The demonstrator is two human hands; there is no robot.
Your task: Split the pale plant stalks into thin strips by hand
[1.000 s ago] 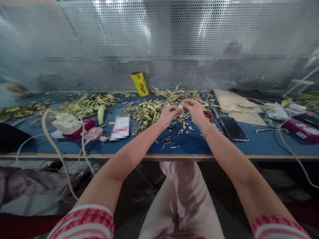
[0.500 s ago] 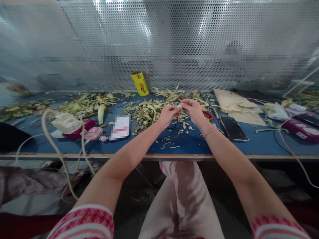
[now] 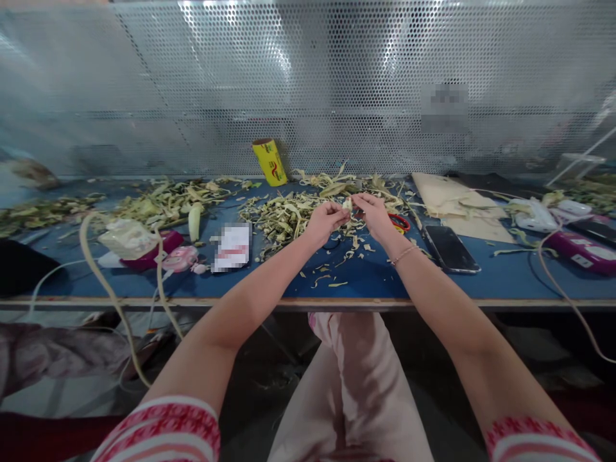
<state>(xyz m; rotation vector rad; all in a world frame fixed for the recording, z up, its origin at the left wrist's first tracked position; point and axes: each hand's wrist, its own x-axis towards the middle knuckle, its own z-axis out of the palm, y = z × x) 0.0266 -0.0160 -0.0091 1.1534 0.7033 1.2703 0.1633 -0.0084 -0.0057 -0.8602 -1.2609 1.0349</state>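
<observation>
My left hand is closed, its thumb and fingers pinching a small pale plant piece above the middle of the table. Against the other side of that piece, the fingertips of my right hand are pinched together; the exact contact is too small to make out. Behind and to the left of my hands lies a heap of short, pale green plant bits. Red-handled scissors, partly hidden by my right hand, rest on the table. Small peeled scraps are scattered nearer to me.
A yellow packet stands by the perforated metal panel. Right of my forearm lies a phone, with brown cardboard behind. On the left are a white card, a pink item and a looped cable.
My right fingertips have drawn back slightly to the right, so more of the pale plant piece shows. My left hand has barely moved.
</observation>
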